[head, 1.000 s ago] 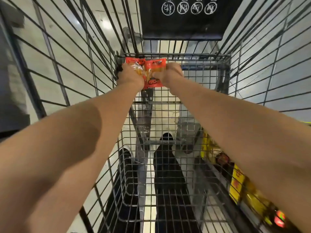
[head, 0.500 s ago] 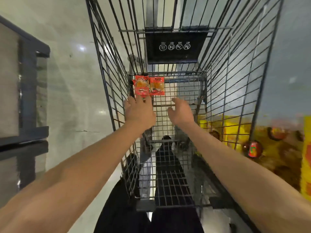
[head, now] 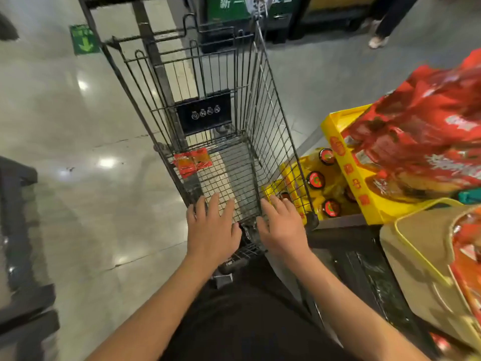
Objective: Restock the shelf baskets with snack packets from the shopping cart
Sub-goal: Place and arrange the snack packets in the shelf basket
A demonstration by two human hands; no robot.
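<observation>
Nearest the camera, two bare forearms reach forward over dark clothing. The left hand (head: 212, 229) has its fingers straight and slightly spread, holding nothing, over the near end of the shopping cart (head: 270, 142); the right hand (head: 282, 227) matches it, fingers loose and extended, beside the cart's near right corner. Whether either palm actually touches the wire is hard to tell from this angle. Farther on, a pair of red-orange snack packets (head: 192, 162) lies on the cart's wire floor against its left wall, well apart from both hands. Beyond them a black safety placard (head: 204, 115) hangs on the cart's far panel. To the right, just beside the cart, yellow cartons of red-capped bottles (head: 316, 181) sit low, with a yellow tray (head: 338, 147) of blurred red bags (head: 421, 121) above. On the glossy floor (head: 78, 126) farther back, a green arrow sign (head: 84, 39) shows.
</observation>
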